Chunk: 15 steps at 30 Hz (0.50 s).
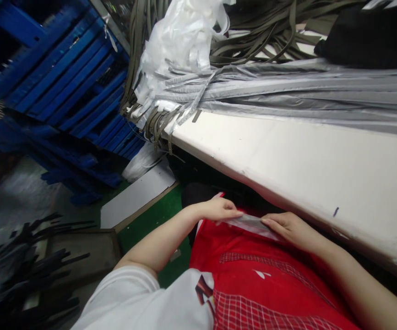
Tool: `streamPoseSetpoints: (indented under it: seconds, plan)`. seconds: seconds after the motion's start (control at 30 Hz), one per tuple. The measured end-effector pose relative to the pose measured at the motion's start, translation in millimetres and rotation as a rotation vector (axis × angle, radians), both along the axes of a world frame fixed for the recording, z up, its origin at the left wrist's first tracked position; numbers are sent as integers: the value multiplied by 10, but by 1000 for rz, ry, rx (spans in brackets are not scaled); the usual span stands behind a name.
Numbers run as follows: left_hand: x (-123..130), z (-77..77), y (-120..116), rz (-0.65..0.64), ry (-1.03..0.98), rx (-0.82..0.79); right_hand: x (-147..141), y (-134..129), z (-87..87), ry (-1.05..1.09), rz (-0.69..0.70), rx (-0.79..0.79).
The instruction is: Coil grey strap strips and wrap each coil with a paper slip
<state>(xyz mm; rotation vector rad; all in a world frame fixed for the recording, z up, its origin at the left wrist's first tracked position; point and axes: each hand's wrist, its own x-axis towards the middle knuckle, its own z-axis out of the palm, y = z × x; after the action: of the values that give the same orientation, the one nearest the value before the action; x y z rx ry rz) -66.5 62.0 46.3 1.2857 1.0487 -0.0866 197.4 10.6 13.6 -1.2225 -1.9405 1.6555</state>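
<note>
Low over a red apron, my two hands hold a short stretch of grey fabric strip between them. My left hand pinches its left end between thumb and fingers. At the other end, my right hand grips the strip with the thumb on top. The stretch between the hands lies nearly straight, with a paler lower edge. Both hands are just in front of the white table's edge, below its top. The ends of the strip are hidden by the hands.
The white table runs along the right, bearing long grey strips, a white plastic bundle and dark olive straps. Blue stacked racks stand left. A pale board and a rack of dark strips are lower left.
</note>
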Motion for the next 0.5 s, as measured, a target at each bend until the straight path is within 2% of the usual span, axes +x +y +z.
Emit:
streamPoseSetpoints:
  seconds: [0.07, 0.17, 0.23, 0.33, 0.37, 0.43, 0.5]
  plan:
    - [-46, 68, -13, -124, -58, -171, 35, 9, -27, 5, 21, -14]
    - [-96, 153, -39, -181, -160, -459, 86, 49, -13, 16, 51, -41]
    - [-95, 172, -62, -138, -198, -521, 101, 84, 43, -6, 80, -27]
    - [-62, 139, -89, -56, -254, -497, 104, 122, 143, -86, 118, 56]
    - [-49, 123, -97, -78, -276, -526, 104, 132, 161, -112, 128, 88]
    - [-23, 116, -118, -204, -304, -653, 103, 154, 152, -135, 137, 151]
    - [5, 179, -148, -304, -312, -762, 84, 187, 77, -122, 101, 218]
